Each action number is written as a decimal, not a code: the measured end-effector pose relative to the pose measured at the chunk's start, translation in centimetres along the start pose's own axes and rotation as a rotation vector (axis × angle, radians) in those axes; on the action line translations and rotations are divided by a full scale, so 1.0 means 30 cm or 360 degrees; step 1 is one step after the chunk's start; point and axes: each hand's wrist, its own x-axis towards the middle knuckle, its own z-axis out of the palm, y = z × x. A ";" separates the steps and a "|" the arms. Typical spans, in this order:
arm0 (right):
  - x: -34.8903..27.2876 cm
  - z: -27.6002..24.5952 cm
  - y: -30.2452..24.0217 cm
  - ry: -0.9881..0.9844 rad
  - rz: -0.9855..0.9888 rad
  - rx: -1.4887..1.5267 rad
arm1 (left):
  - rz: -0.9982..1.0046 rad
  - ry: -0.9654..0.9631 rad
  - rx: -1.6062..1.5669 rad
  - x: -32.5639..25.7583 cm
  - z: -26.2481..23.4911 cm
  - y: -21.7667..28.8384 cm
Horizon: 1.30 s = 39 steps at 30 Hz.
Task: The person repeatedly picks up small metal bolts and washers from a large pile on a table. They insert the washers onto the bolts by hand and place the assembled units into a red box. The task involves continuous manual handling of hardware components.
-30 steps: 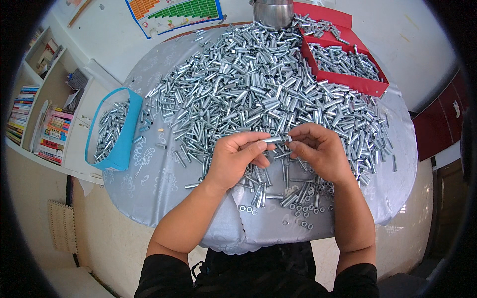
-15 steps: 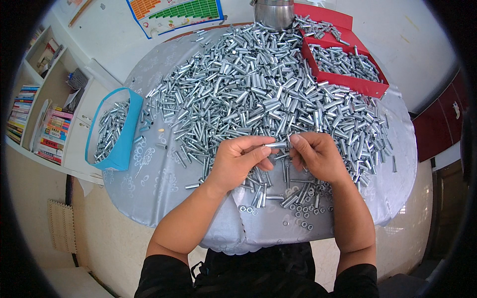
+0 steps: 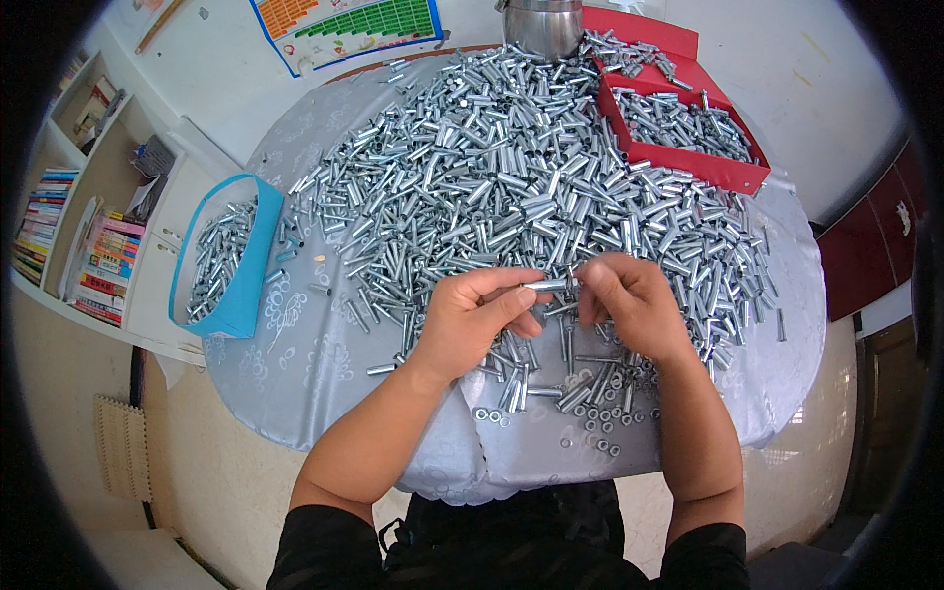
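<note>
A silvery metal sleeve anchor (image 3: 547, 286) lies level between my hands, above the near side of a big pile of similar parts (image 3: 492, 187). My left hand (image 3: 462, 320) pinches its left part between thumb and fingers. At its right end, the fingers of my right hand (image 3: 634, 307) are closed together; whatever small piece they grip is hidden by the thumb and fingertips. Below the hands lie loose sleeves and bolts (image 3: 513, 390), with several nuts and washers (image 3: 602, 425) near the table's front edge.
A blue open box (image 3: 258, 261) of metal parts stands at the left. At the back right is a red box (image 3: 693, 165) filled with them, next to a steel pot (image 3: 543, 29). The round table wears a grey patterned cloth (image 3: 285, 383). A bookshelf (image 3: 147, 236) stands left.
My right hand has turned slightly, its knuckles rising and its fingers shifting at the sleeve anchor's right end. My left hand keeps its hold in nearly the same place.
</note>
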 end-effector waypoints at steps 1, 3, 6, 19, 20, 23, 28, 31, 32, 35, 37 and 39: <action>-0.001 0.021 -0.009 0.0110 -0.0083 0.0030 | -0.0007 0.0002 -0.0004 0.000 0.001 0.002; -0.007 0.055 -0.034 0.0220 -0.0194 0.0011 | -0.0007 0.0003 -0.0023 0.004 -0.001 0.001; -0.016 0.008 -0.025 -0.0010 -0.0160 -0.0284 | -0.0020 0.0016 -0.0025 0.003 -0.002 0.002; -0.003 -0.004 0.011 -0.0002 -0.0087 -0.0119 | -0.0025 0.0007 -0.0012 0.002 -0.004 -0.001; -0.005 0.020 -0.007 0.0057 -0.0183 -0.0054 | -0.0026 0.0007 -0.0026 0.003 -0.004 -0.003; -0.008 0.026 -0.008 0.0052 -0.0269 -0.0102 | -0.0021 0.0005 -0.0060 0.004 -0.005 -0.006; -0.006 -0.001 0.007 -0.0066 -0.0210 -0.0142 | -0.0012 0.0013 -0.0061 0.004 -0.008 -0.006; -0.011 0.039 -0.020 0.0056 -0.0318 0.0077 | -0.0020 0.0024 -0.0091 0.006 -0.004 -0.003; -0.011 0.042 -0.011 0.0064 -0.0294 0.0076 | -0.0019 0.0019 -0.0088 0.006 -0.005 -0.005; -0.013 0.035 -0.017 0.0007 -0.0172 0.0047 | 0.0001 -0.0003 -0.0068 0.004 -0.011 -0.010; -0.012 0.029 -0.016 -0.0042 -0.0132 -0.0002 | 0.0036 -0.0027 -0.0038 0.000 -0.011 -0.011; -0.005 0.024 -0.002 -0.0075 -0.0149 -0.0071 | 0.0060 0.0008 0.0016 -0.001 -0.006 -0.011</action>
